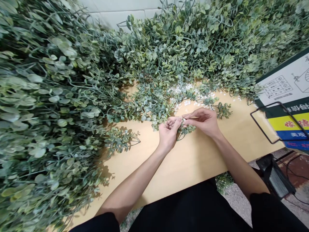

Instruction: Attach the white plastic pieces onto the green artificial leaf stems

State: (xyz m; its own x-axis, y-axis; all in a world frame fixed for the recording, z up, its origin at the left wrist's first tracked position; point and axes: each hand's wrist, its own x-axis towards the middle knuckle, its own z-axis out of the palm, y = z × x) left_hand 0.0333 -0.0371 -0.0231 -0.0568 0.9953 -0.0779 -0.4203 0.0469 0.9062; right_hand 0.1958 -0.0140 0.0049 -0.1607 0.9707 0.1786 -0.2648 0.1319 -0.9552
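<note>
Both hands meet over a light wooden table [193, 158]. My left hand [169, 130] is closed on a small artificial leafy sprig [187, 130], whose green leaves hang below the fingers. My right hand [204, 120] pinches the same sprig at its top, fingertips touching the left hand's. A tiny white piece shows between the fingertips; I cannot make out what it is. Small white plastic bits [187, 102] lie scattered on the table just beyond the hands.
Large heaps of artificial green foliage [55, 106] cover the left and far sides of the table. A single loose sprig [122, 138] lies to the left. A printed cardboard box [287, 96] and a black wire frame [272, 122] stand at right. A black mesh object [275, 175] sits on the floor.
</note>
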